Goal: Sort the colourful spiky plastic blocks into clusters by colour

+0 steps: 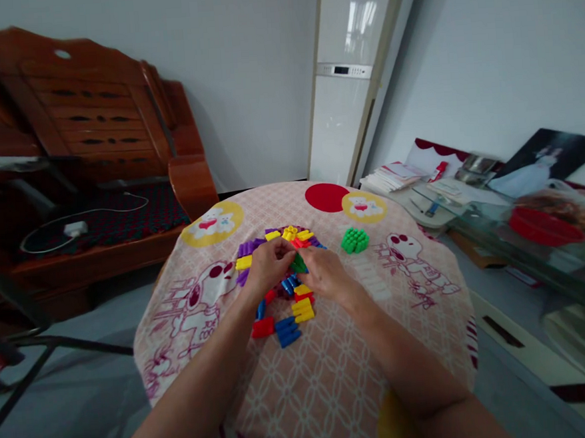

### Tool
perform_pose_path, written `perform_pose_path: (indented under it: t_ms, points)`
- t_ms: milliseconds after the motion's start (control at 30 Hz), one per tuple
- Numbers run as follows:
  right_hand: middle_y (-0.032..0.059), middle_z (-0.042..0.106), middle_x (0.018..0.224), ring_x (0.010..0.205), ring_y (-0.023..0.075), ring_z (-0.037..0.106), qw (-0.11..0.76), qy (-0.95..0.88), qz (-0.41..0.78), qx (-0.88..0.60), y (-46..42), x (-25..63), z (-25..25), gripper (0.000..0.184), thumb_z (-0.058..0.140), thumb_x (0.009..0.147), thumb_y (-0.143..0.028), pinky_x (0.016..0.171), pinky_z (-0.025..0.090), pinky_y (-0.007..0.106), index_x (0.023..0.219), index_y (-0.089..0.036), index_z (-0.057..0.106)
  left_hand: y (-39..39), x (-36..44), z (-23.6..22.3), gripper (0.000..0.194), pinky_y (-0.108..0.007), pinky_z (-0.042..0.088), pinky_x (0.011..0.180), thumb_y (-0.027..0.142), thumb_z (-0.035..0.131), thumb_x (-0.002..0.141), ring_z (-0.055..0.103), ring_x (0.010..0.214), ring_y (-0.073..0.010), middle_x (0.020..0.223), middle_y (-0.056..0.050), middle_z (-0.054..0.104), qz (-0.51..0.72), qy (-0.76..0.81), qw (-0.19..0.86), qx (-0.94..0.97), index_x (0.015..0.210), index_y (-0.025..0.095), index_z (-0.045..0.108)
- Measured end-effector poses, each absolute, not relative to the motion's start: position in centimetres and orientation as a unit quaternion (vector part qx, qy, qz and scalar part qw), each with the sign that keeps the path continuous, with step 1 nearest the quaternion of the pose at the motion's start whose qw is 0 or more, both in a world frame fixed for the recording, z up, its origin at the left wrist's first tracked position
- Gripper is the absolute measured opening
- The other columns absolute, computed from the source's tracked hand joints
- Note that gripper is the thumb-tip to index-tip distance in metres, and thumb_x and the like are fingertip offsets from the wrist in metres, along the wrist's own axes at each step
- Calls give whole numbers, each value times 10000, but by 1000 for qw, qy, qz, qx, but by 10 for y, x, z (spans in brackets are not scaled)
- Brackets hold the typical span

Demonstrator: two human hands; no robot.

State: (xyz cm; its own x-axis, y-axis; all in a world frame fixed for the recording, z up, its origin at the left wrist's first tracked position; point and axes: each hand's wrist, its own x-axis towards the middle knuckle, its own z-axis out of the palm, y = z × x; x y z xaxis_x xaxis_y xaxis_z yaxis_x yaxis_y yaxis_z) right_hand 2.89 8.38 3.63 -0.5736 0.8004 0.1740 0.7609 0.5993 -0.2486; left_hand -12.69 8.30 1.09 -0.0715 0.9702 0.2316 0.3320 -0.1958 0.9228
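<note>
My left hand (270, 260) and my right hand (326, 270) meet over the middle of the round table, fingertips close together. Between them is a green plastic building block (298, 264), pinched by both hands. Around and under the hands lie several ribbed blocks: purple blocks (248, 249) and a yellow block (244, 262) to the left, a red block (263, 327) and a dark blue block (287, 331) in front, and a yellow block (303, 310) nearer the right hand. My fingers hide part of the pile.
A cluster of green blocks (355, 240) sits right of my hands on the patterned tablecloth (324, 383). A wooden bench (90, 126) stands left, with a white charger (75, 229). At right, a glass shelf (514, 243) bears a red basket (546, 224) and papers.
</note>
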Motion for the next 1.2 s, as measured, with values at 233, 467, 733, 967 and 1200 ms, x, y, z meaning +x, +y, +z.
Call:
perform_pose_path:
  t_ms: [233, 467, 733, 967, 1200]
  points:
    - [29, 720, 900, 812, 180, 666, 341, -770, 131, -522, 144, 119, 39, 375, 698, 678, -197, 753, 505, 289, 1048, -184, 636, 85, -135, 7, 248, -264, 559, 568, 337, 672, 707, 671, 601, -160, 694, -22, 673, 576, 517, 375, 510, 847, 138, 626]
    - [6, 691, 676, 671, 191, 659, 257, -662, 142, -689, 175, 183, 6, 287, 787, 579, -270, 612, 466, 258, 829, -161, 696, 93, -151, -3, 220, -252, 560, 543, 301, 653, 699, 660, 566, -150, 665, -29, 686, 599, 524, 353, 492, 833, 127, 653]
    - [41, 683, 670, 673, 190, 632, 142, -688, 79, -707, 174, 167, -3, 228, 775, 644, -370, 564, 402, 252, 697, -162, 699, 95, -174, -2, 213, -228, 528, 476, 288, 632, 691, 631, 492, -139, 597, -13, 666, 632, 567, 293, 440, 832, 130, 653]
    - [41, 685, 684, 686, 192, 640, 157, -688, 98, -702, 173, 169, -4, 267, 817, 610, -356, 559, 415, 244, 752, -163, 700, 96, -178, -4, 206, -224, 528, 479, 280, 629, 677, 630, 500, -138, 604, -15, 660, 641, 565, 289, 431, 815, 128, 645]
    - [12, 653, 581, 509, 178, 628, 241, -600, 272, -712, 176, 185, -5, 524, 753, 704, -494, 465, 455, 246, 1064, -125, 659, 97, -188, -7, 195, -227, 539, 505, 266, 617, 665, 618, 487, -126, 596, 2, 636, 650, 573, 257, 427, 806, 133, 638]
